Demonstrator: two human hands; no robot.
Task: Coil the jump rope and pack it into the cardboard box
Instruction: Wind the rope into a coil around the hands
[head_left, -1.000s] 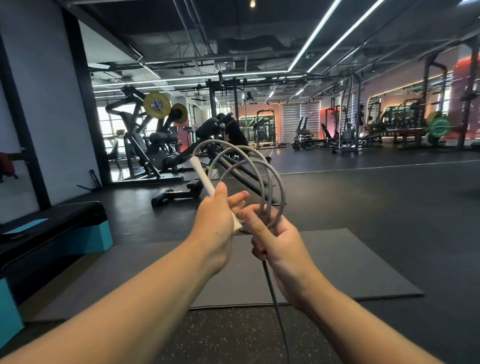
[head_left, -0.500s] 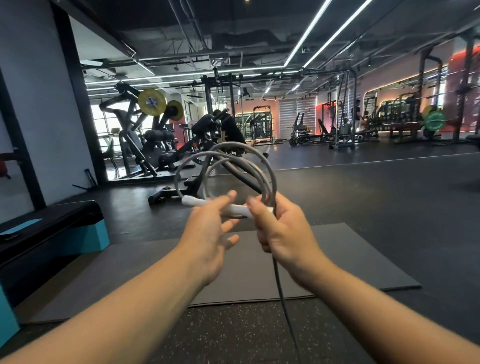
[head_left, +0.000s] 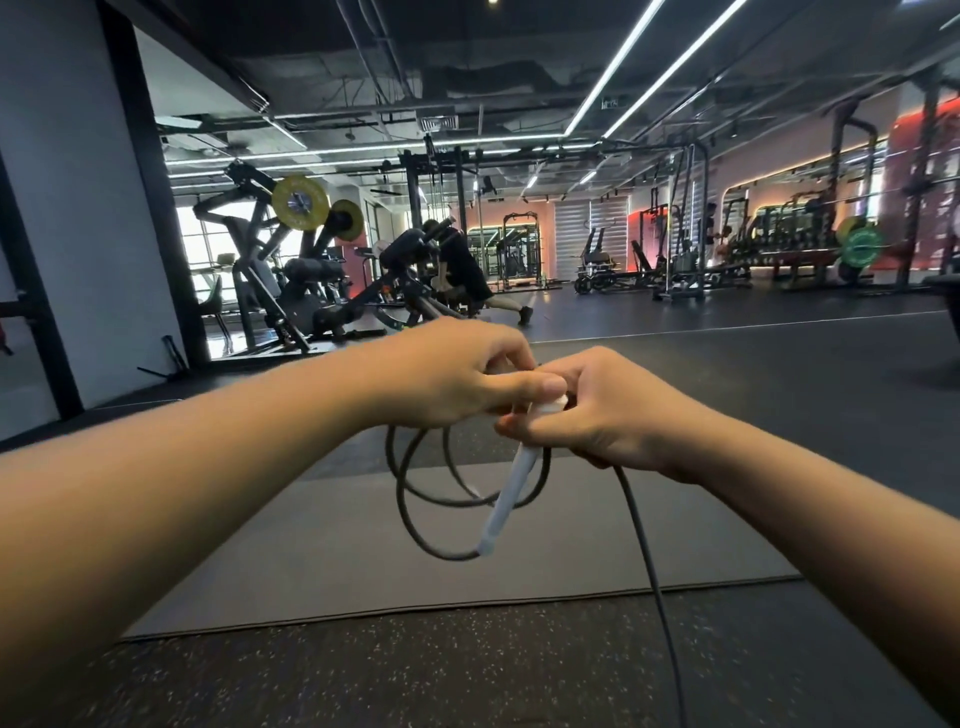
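At the far left a pale wall with a black vertical post (head_left: 150, 208) closes that side, and a black plate-loaded machine carrying yellow weight discs (head_left: 300, 202) stands well back on the dark rubber floor. The left hand (head_left: 447, 374) is closed, thumb pressed forward onto the top end of the white cylindrical jump-rope handle (head_left: 511, 493); its fingers are hidden, so how much of the rope they pinch cannot be told. Dark grey rope loops (head_left: 415, 483) hang below both hands, clear of the floor, over the flat grey rectangular mat (head_left: 311, 545), whose near edge runs across just below the loops. The handle tilts down and leftward. The right hand (head_left: 608, 410) is closed around the handle's upper part and the rope; one loose strand (head_left: 649, 561) drops from it past the mat's edge. Rightward the floor lies open to distant racks (head_left: 685, 223)
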